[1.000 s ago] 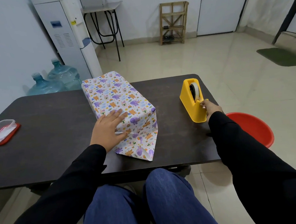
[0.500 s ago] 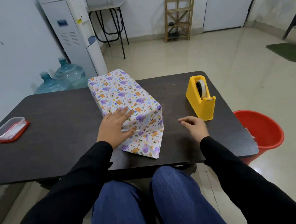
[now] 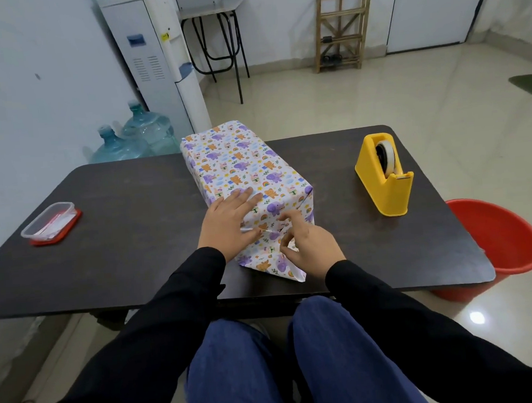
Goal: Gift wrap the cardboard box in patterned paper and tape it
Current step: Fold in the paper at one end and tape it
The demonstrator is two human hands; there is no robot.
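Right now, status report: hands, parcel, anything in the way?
Left hand flat on wrapped box. Right hand curled at its seam, grip unclear. Near end unfolded. Tape dispenser aside, nothing blocking.

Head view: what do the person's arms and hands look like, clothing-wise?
Both arms are covered by long, plain black fabric sleeves, the left sleeve and the right sleeve, each ending at the wrist. The left hand and right hand are bare: no gloves, and no ring or watch shows.
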